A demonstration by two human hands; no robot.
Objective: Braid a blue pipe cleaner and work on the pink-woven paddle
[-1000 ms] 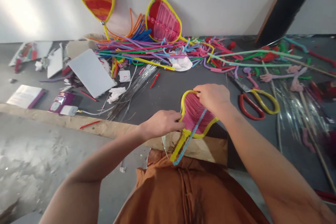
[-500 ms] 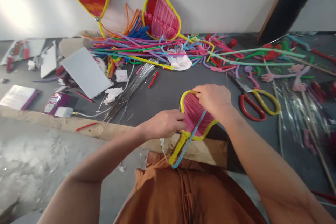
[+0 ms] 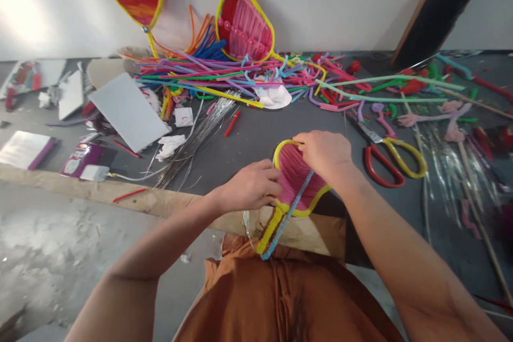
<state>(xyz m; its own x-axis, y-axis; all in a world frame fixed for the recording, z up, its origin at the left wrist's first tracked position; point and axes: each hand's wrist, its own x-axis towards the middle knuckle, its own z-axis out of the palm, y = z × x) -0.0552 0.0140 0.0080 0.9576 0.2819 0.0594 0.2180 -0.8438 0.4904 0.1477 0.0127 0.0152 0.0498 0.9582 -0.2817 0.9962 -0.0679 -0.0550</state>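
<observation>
At the table's front edge lies a pipe-cleaner fan (image 3: 295, 177), with a pink ribbed face, a yellow rim and a yellow handle pointing down toward my lap. A light-blue pipe cleaner (image 3: 289, 214) runs slantwise across its face and alongside the handle, bent at the lower end. My left hand (image 3: 254, 186) has its fingers curled closed at the fan's left rim. With fingers pinched, my right hand (image 3: 324, 155) grips the top of the rim and covers the upper right part. Both sets of fingertips are partly hidden.
Scissors (image 3: 385, 157) with red and yellow handles lie to the right. Behind, a pile of coloured pipe cleaners (image 3: 208, 72) stretches along the wall, where a second pink fan (image 3: 250, 32) and a dark phone (image 3: 441, 10) lean. Thin wires (image 3: 192, 141) and a white card (image 3: 128, 112) are leftward.
The view has shifted very slightly. Both hands stay at the fan's rim, with the left fingers lifted and shifted a little; the fan keeps its place.
</observation>
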